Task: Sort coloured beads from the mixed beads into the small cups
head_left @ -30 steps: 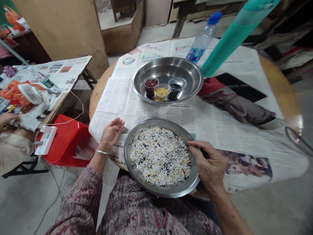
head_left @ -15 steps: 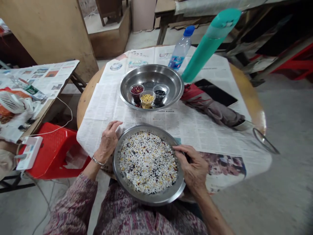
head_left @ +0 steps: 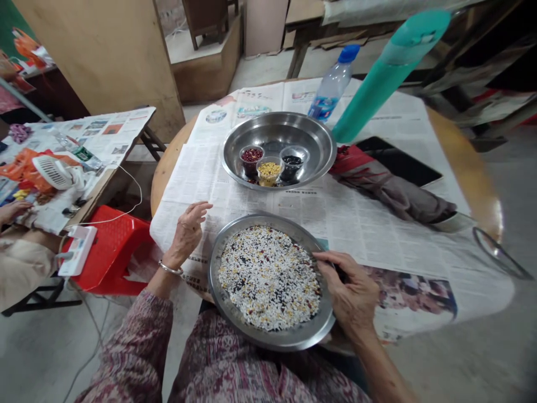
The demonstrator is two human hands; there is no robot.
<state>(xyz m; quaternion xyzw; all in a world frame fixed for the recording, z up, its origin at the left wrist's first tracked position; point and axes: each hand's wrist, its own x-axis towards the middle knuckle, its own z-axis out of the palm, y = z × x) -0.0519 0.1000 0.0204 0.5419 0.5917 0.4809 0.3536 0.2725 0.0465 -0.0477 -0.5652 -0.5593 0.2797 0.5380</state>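
Note:
A round metal basin (head_left: 216, 268) of white grains mixed with black, yellow and red ones sits at the table's near edge, against my body. Beside its upper left rim, my left hand (head_left: 189, 229) hovers above the newspaper, fingers loosely bent and apart, holding nothing. At the right rim my right hand (head_left: 348, 288) is closed, thumb and forefinger together. Something dark shows between its fingers, too covered to name. Farther back, a second metal basin (head_left: 310, 134) contains clear cups of red beans (head_left: 252, 155), yellow beans (head_left: 269, 169) and black beans (head_left: 292, 160).
Behind the far basin stand a blue-capped bottle (head_left: 331, 84) and a tall green container (head_left: 390, 75). A folded umbrella (head_left: 394, 187) and a dark flat tablet-like thing (head_left: 396, 159) lie right. Left are a red stool (head_left: 117, 246), a power strip (head_left: 78, 251) and another person's hand (head_left: 14, 211).
The whole view has shifted, so the table and basins appear farther right. Both hands keep nearly the same places around the near basin.

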